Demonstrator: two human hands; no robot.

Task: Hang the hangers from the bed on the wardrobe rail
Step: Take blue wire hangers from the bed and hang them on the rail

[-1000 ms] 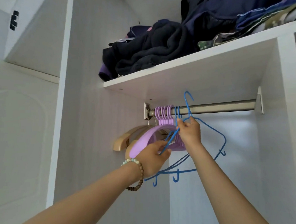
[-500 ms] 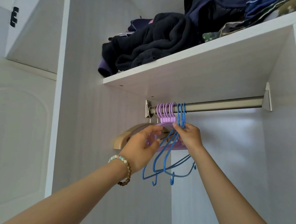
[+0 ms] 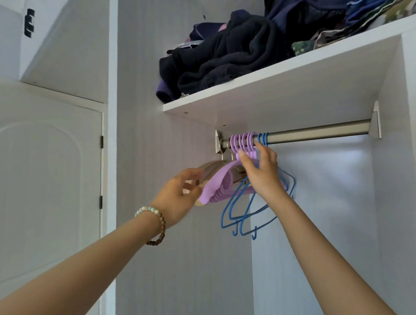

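Already the blue hangers hook over the rail, packed against the purple hangers at its left end. The right hand sits among the necks just below the rail, fingers loosely spread; whether they pinch a wire I cannot tell, since the palm hides it. The left hand is open beside the purple shoulders, fingers apart, perhaps brushing them. The risk: thin blue hooks crowd together, so a sideways shove could lift one off or tangle the wires, dropping a hanger.
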